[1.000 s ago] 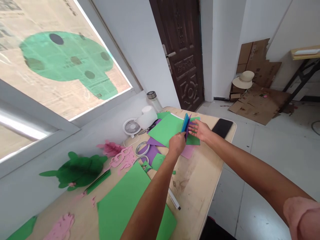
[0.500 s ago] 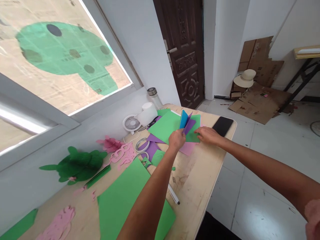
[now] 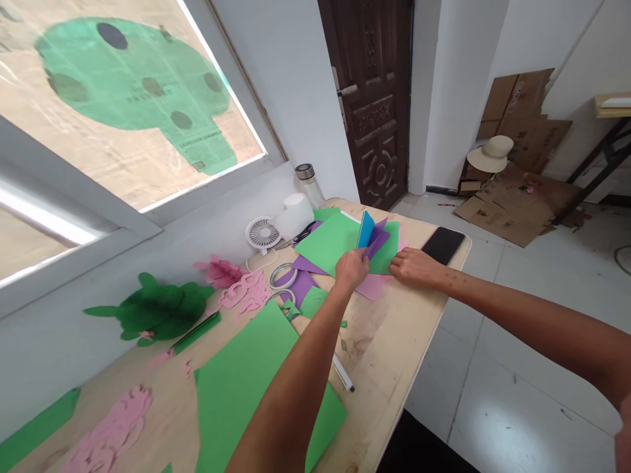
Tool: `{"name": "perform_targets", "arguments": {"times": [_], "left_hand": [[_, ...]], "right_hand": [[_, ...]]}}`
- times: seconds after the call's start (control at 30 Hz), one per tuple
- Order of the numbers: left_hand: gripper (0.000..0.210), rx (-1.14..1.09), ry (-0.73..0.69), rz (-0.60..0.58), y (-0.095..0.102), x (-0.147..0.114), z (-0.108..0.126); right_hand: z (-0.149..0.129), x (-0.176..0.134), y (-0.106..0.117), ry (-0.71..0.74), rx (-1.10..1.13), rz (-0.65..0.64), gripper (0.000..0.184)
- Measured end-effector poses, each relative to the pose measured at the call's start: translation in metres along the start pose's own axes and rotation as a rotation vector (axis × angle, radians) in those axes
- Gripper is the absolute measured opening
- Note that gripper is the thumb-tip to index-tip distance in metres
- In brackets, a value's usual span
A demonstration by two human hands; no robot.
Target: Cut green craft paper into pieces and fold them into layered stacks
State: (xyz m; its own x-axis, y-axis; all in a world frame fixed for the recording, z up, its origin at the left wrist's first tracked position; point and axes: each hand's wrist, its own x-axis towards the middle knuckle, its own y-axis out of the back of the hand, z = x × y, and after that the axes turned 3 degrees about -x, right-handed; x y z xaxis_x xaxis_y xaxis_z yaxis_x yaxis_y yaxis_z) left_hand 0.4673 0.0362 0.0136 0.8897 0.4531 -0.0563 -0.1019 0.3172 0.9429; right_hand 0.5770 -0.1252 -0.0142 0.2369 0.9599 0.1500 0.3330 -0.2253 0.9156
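Left hand (image 3: 351, 268): centre of frame; clamped on the lower end of the blue sheet (image 3: 365, 230), which stands tilted up.
Purple sheets (image 3: 378, 240): immediately right of the blue sheet, slanting out beside the left hand.
Right hand (image 3: 417, 266): right of centre, apart from the left hand; fingers curled at the right edge of the dark green sheet (image 3: 392, 253). Cannot tell whether they grip it.
Pink sheet (image 3: 372, 287): below the dark green sheet in the frame, partly covered by it.
Black flat object (image 3: 444, 246): just beyond the right hand, at the right end of the tabletop (image 3: 389, 328).
Light green sheet (image 3: 328, 243): left of the blue sheet.
Large green sheet (image 3: 241, 368): lower centre, partly behind the left forearm.
White marker (image 3: 344, 374): lower centre, right of that forearm.
Fan (image 3: 263, 234): left of centre, near the wall.
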Motion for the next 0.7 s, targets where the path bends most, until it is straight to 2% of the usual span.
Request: {"name": "perform_targets", "arguments": {"times": [0.33,0.7], "left_hand": [[0.04,0.02,-0.026,-0.029,-0.001,-0.001,-0.001],[0.032,0.075,-0.06,-0.039,0.001,-0.004,0.002]], "right_hand": [[-0.002,0.013,0.016,-0.052,-0.044,0.067,0.026],[-0.013,0.039,0.025,-0.11,0.047,0.155,0.022]]}}
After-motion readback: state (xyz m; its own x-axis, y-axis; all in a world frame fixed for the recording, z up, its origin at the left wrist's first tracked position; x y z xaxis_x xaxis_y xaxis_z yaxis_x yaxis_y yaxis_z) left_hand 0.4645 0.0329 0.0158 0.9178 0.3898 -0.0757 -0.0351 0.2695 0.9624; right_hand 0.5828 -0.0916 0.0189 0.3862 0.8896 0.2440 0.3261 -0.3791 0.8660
